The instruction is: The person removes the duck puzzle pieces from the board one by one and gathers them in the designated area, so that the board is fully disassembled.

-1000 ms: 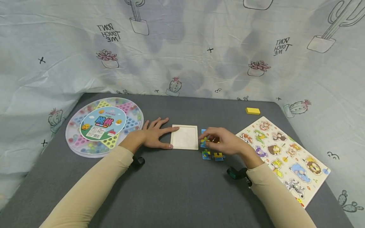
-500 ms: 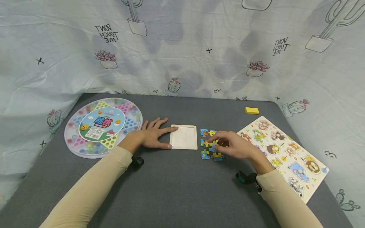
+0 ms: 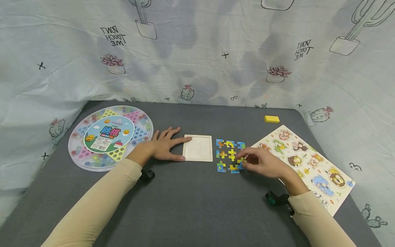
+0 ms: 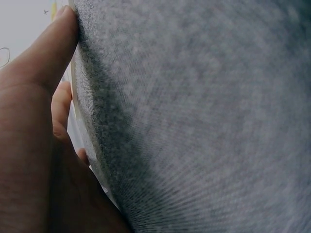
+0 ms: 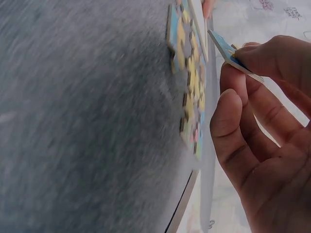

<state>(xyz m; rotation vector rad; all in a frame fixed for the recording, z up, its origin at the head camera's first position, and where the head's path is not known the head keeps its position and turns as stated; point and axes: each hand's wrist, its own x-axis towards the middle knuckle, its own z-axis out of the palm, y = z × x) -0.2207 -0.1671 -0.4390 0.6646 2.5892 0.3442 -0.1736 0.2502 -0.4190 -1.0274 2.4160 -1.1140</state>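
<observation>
My left hand (image 3: 163,147) lies with fingers spread on the grey table, its index finger and thumb touching the left edge of a shallow wooden puzzle tray (image 3: 198,148). In the left wrist view the thumb (image 4: 53,43) presses at the tray's edge. Between thumb and fingertips, my right hand (image 3: 263,163) pinches a blue jigsaw piece (image 5: 226,51), raised and tilted in the right wrist view. Beside that hand several blue and yellow jigsaw pieces (image 3: 221,167) lie face up in loose rows, just right of the tray; the fingers cover part of the right column.
A round Chinese checkers box (image 3: 143,132) stands left of the left hand. An animal puzzle board (image 3: 311,173) lies at an angle on the right, partly under the right forearm. Behind it sits a yellow block (image 3: 272,119). A patterned cloth (image 3: 203,68) hangs behind the table.
My right hand has moved right across the jigsaw pieces, baring the middle and upper ones it covered before. The left hand stays at the tray. The head view has shifted slightly.
</observation>
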